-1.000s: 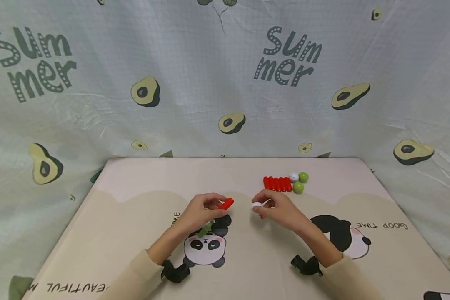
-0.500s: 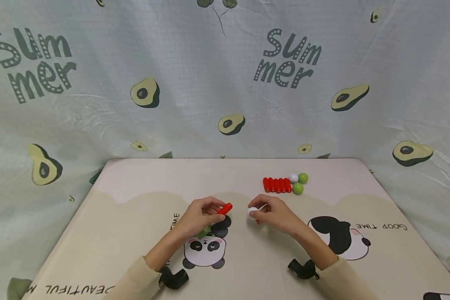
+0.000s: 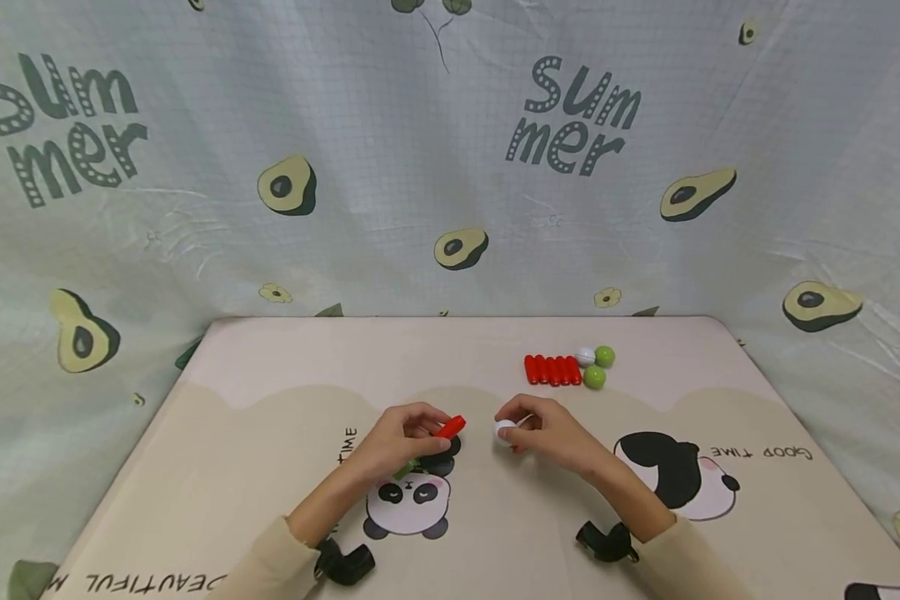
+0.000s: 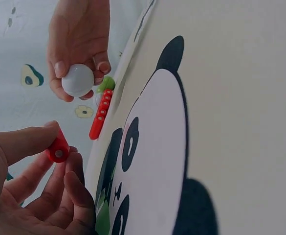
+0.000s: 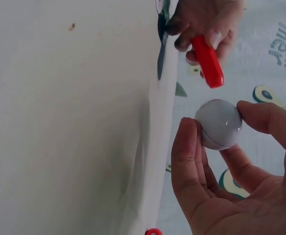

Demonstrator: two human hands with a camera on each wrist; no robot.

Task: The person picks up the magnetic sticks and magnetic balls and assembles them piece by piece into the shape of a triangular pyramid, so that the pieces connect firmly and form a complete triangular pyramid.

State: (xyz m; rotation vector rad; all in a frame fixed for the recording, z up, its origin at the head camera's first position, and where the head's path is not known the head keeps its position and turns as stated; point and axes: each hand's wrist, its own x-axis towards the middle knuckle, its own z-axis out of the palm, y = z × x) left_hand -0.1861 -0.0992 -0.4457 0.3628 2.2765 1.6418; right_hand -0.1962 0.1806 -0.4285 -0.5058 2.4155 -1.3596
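Red plastic is showing at the left hand (image 3: pixel 405 437), which is pinching a short red stick (image 3: pixel 450 427) between thumb and fingertips and aiming its free end to the right, above the mat (image 3: pixel 270 433); something green (image 3: pixel 412 464) is also peeking from under that palm, but I cannot tell what it is. Facing it across a small gap, the right hand (image 3: pixel 551 433) is holding a white ball (image 3: pixel 505 430) in a thumb-and-finger pinch, the ball turned toward the stick's tip. In the right wrist view the stick (image 5: pixel 207 61) is pointing down at the ball (image 5: pixel 219 123) and the two are lying near each other but apart, and the left wrist view is showing the same: the ball (image 4: pixel 77 80) sitting above the stick's round end (image 4: pixel 57 148) with air between them. So, as I am judging it, the joining of these two pieces is just about to begin and nothing is connected between the hands yet. Farther right and toward the back of the mat, a row of red sticks (image 3: pixel 552 369) is lying side by side, with a spare white ball (image 3: pixel 586 357) and two green balls (image 3: pixel 600 367) touching its right end; that pile is looking untouched, which suggests that most of the building is remaining to be done.
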